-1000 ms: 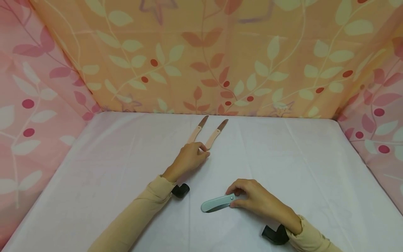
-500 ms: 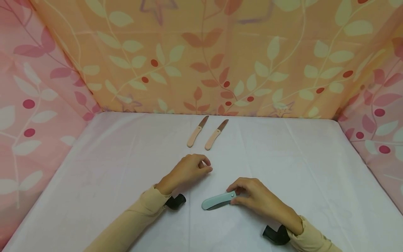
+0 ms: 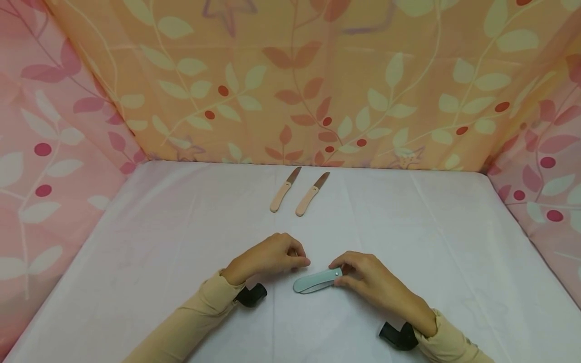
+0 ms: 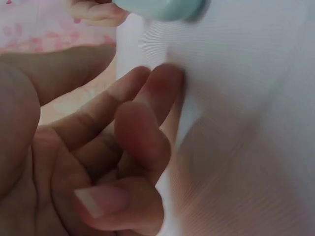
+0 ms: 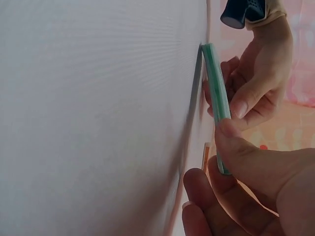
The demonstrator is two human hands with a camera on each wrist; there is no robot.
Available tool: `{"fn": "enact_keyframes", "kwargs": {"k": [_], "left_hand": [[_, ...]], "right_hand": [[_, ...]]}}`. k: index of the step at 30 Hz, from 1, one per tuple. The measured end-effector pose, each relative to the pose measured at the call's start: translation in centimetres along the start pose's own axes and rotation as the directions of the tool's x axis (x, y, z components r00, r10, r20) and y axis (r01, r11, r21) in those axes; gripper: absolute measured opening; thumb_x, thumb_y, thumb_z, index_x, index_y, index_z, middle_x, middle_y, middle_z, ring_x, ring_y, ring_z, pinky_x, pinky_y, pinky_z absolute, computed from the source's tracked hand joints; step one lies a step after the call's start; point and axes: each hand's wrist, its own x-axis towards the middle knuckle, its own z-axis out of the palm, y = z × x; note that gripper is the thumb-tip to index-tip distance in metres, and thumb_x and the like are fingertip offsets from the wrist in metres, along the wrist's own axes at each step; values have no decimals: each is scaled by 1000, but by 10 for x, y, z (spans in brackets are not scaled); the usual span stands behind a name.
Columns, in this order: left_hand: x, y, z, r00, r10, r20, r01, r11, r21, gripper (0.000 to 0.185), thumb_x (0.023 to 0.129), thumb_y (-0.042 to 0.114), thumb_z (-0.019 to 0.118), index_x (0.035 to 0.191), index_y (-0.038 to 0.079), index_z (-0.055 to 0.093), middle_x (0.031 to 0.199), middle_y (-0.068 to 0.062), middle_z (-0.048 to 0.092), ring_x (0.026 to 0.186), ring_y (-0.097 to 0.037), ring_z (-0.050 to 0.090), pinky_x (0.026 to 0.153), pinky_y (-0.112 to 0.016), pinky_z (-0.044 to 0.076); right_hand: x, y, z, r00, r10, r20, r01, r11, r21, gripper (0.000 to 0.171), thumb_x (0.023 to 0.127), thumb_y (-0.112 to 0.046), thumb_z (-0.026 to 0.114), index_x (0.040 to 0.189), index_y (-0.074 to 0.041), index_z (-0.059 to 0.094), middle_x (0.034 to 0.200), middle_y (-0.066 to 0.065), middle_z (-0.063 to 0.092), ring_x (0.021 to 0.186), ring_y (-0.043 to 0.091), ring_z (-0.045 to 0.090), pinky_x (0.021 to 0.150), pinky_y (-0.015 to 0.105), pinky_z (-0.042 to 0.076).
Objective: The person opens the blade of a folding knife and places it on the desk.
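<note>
A pale blue-green folding knife [image 3: 315,281], its blade folded into the handle, is pinched by its pivot end between the thumb and fingers of my right hand [image 3: 374,277]. In the right wrist view the knife [image 5: 214,83] shows edge-on, close over the white cloth. My left hand [image 3: 272,254] holds nothing; its fingers are loosely curled, with the fingertips just short of the knife's free end. The left wrist view shows that rounded end of the knife [image 4: 167,7] beyond the left fingers [image 4: 142,135].
Two knives with beige handles, a left one [image 3: 281,196] and a right one [image 3: 307,200], lie side by side near the back edge, brown-looking blades pointing away. White cloth [image 3: 181,212] covers the table. Leaf-patterned fabric [image 3: 290,80] walls in the back and both sides.
My left hand has moved back from the beige handles toward the right hand. The blue-green knife has risen slightly in the head view, still in my right hand.
</note>
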Motion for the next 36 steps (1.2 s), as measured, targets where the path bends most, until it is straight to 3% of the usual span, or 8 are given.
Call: {"fn": "enact_keyframes", "kwargs": {"k": [5, 10, 19, 24, 36], "left_hand": [[1, -3, 1, 996, 24, 84, -22, 999, -25, 14, 93, 28, 69, 88, 17, 76, 70, 7, 68, 68, -5, 54, 64, -22, 41], [1, -4, 1, 990, 70, 126, -62, 996, -63, 13, 93, 27, 70, 94, 15, 76, 76, 9, 70, 71, -3, 57, 67, -21, 45], [-1, -5, -3, 973, 136, 187, -117, 987, -110, 11, 92, 20, 70, 95, 9, 70, 71, 6, 64, 63, -2, 50, 59, -18, 39], [-1, -4, -4, 962, 146, 233, -114, 983, -145, 11, 92, 15, 70, 96, 4, 71, 70, -1, 64, 56, -3, 47, 54, -17, 37], [-3, -2, -7, 961, 179, 211, -143, 974, -174, 8, 92, 11, 70, 95, 4, 73, 77, -9, 74, 57, -9, 53, 54, -17, 41]], "right_hand": [[1, 1, -1, 1000, 9, -29, -10, 1000, -22, 22, 86, -15, 76, 107, -11, 70, 97, -5, 71, 83, 1, 61, 77, 24, 53], [2, 3, 1, 998, -8, -69, 7, 1000, -16, 22, 86, -12, 75, 107, -11, 69, 99, -3, 71, 84, 2, 62, 76, 23, 53], [4, 4, 3, 990, -42, -137, 38, 999, -27, 23, 85, -9, 76, 107, -10, 69, 102, 0, 72, 83, 4, 64, 74, 23, 54], [7, 2, 3, 986, -35, -164, 30, 999, -33, 26, 82, -8, 78, 106, -10, 69, 99, -2, 71, 81, 1, 61, 72, 22, 53], [6, 4, 4, 966, -51, -252, 50, 999, -9, 29, 80, -8, 80, 107, -7, 70, 97, -4, 69, 80, 0, 59, 70, 22, 53]]}}
